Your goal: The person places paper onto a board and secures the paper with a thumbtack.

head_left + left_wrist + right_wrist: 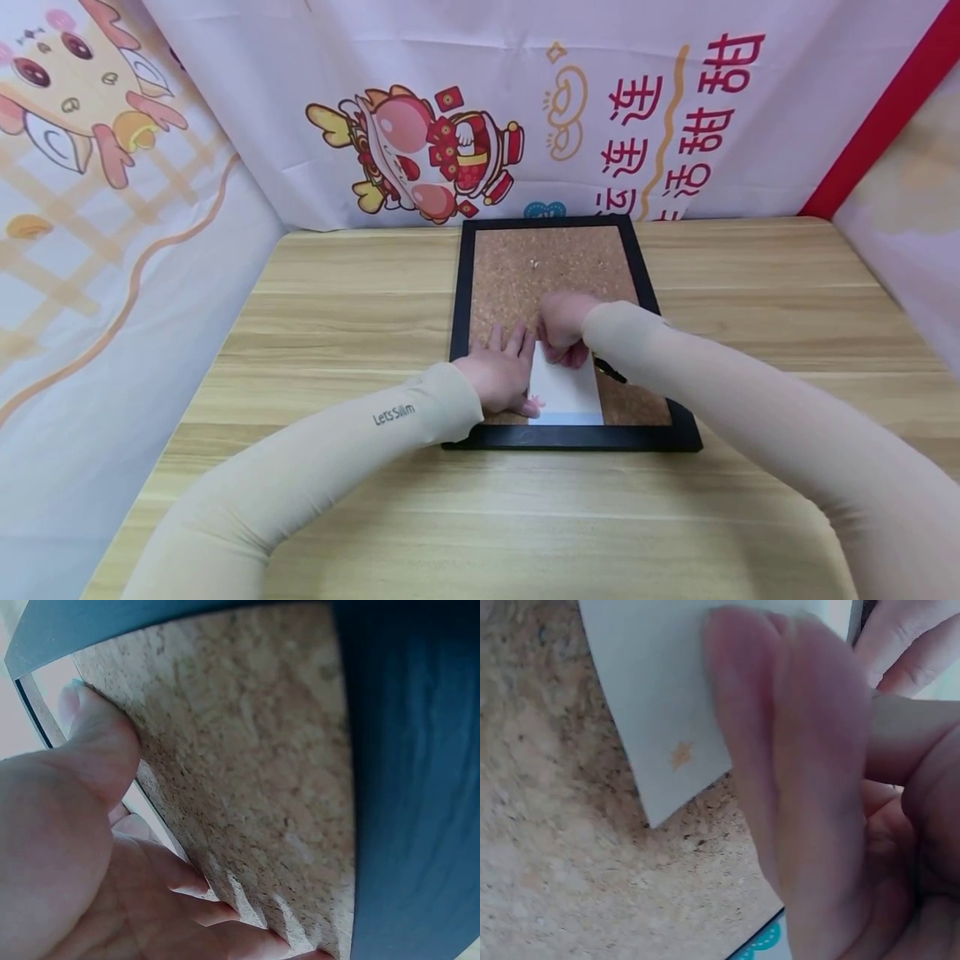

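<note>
A sheet of white paper [566, 393] with a light blue band along its near edge lies on a black-framed cork board [555, 246]. My left hand [498, 377] rests with spread fingers at the paper's left edge, its thumb on the sheet. At the top left part of the paper is my right hand [566, 323], with curled fingers. Whatever lies between its thumb and index finger is hidden. The right wrist view shows two of its fingers [821, 757] over the paper [649, 690], near a corner with a small orange star.
Small shiny bits [534, 264], too small to tell, sit on the upper cork. A dark, thin object with some yellow [611, 371] lies right of the paper, partly under the right wrist. The board lies on a wooden table [360, 308] before a printed cloth backdrop [277, 108].
</note>
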A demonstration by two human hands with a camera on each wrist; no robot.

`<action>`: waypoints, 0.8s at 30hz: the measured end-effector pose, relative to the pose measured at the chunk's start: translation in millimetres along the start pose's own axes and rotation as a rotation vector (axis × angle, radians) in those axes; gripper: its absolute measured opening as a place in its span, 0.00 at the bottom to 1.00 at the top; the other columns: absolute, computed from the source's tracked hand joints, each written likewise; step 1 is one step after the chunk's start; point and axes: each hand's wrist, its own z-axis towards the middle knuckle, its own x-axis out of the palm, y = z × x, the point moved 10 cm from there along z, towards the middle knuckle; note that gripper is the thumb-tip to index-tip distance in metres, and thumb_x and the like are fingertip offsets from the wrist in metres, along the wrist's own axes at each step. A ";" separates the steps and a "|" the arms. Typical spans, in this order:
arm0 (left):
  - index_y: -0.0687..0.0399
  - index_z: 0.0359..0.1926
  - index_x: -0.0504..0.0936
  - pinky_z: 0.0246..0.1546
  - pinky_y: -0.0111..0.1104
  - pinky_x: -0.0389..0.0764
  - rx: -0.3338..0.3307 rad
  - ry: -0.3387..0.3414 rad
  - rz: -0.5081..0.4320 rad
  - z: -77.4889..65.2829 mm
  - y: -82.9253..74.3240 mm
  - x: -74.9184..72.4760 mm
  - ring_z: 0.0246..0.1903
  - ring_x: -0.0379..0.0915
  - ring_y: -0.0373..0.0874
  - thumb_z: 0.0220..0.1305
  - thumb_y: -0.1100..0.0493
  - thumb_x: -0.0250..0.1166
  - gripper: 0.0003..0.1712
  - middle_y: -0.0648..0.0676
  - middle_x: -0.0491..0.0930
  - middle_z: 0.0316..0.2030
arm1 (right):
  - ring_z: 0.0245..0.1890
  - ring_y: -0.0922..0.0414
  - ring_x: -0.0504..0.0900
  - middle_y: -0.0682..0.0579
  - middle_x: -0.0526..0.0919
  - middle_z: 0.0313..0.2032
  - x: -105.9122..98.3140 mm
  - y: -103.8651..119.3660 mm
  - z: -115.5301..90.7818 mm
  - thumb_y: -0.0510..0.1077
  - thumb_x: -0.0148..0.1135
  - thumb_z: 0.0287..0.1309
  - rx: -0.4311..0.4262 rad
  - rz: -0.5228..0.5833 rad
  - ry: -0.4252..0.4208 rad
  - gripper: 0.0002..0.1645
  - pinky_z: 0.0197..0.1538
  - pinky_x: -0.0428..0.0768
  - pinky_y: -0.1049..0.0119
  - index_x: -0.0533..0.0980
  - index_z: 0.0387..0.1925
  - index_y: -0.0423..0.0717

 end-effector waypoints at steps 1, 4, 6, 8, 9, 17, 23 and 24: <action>0.56 0.79 0.37 0.70 0.56 0.45 0.001 -0.001 -0.002 -0.2 -0.1 -0.2 0.75 0.26 0.62 0.61 0.32 0.62 0.62 0.58 0.30 0.78 | 0.22 0.53 0.85 0.45 0.85 0.26 -1.1 -0.4 -0.6 0.35 0.71 0.57 0.005 -0.012 -0.009 0.04 0.28 0.83 0.63 0.82 0.34 0.40; 0.56 0.79 0.37 0.70 0.56 0.45 0.004 -0.006 0.002 -1.2 -0.4 -1.0 0.75 0.25 0.63 0.61 0.32 0.61 0.62 0.58 0.29 0.78 | 0.23 0.52 0.84 0.45 0.84 0.29 -4.0 -3.7 -2.8 0.40 0.72 0.58 0.026 -0.051 -0.028 0.15 0.26 0.82 0.64 0.82 0.46 0.42; 0.56 0.79 0.37 0.70 0.56 0.45 0.006 -0.006 0.004 -0.8 -0.6 -0.8 0.75 0.26 0.63 0.61 0.32 0.61 0.61 0.58 0.29 0.78 | 0.23 0.52 0.84 0.45 0.84 0.29 -5.4 -6.4 -4.7 0.44 0.71 0.58 0.041 -0.082 -0.037 0.21 0.25 0.81 0.64 0.80 0.53 0.46; 0.56 0.79 0.37 0.70 0.56 0.45 0.004 -0.004 0.003 2.3 0.5 1.0 0.75 0.25 0.62 0.61 0.32 0.62 0.62 0.58 0.30 0.78 | 0.22 0.52 0.84 0.45 0.84 0.29 -5.7 -6.9 -5.7 0.45 0.71 0.58 0.040 -0.096 -0.046 0.22 0.24 0.81 0.65 0.80 0.54 0.46; 0.56 0.79 0.37 0.70 0.56 0.45 0.000 -0.001 0.001 2.9 1.1 1.4 0.75 0.25 0.62 0.61 0.32 0.62 0.62 0.58 0.30 0.78 | 0.21 0.53 0.84 0.45 0.85 0.29 -5.4 -6.1 -6.2 0.46 0.70 0.59 0.034 -0.106 -0.048 0.22 0.24 0.81 0.65 0.80 0.54 0.46; 0.55 0.79 0.37 0.70 0.57 0.43 -0.009 -0.005 -0.025 0.6 1.3 -0.2 0.75 0.24 0.62 0.60 0.32 0.63 0.63 0.57 0.29 0.78 | 0.19 0.52 0.83 0.45 0.85 0.27 -6.1 -2.6 -13.8 0.45 0.70 0.59 0.031 -0.094 -0.098 0.18 0.23 0.80 0.64 0.81 0.50 0.46; 0.53 0.79 0.35 0.69 0.59 0.43 -0.006 -0.004 -0.023 10.2 4.2 7.1 0.74 0.22 0.62 0.59 0.31 0.63 0.64 0.56 0.27 0.78 | 0.21 0.51 0.83 0.46 0.83 0.27 -2.7 -4.9 -14.4 0.44 0.70 0.60 -0.069 -0.040 -0.099 0.10 0.24 0.81 0.62 0.82 0.42 0.46; 0.53 0.79 0.35 0.69 0.59 0.43 -0.004 -0.008 -0.028 14.7 5.7 9.5 0.74 0.22 0.62 0.58 0.30 0.64 0.65 0.56 0.27 0.78 | 0.22 0.51 0.83 0.46 0.83 0.27 -2.2 -5.4 -15.3 0.44 0.69 0.60 -0.093 -0.030 -0.095 0.08 0.25 0.81 0.61 0.83 0.39 0.46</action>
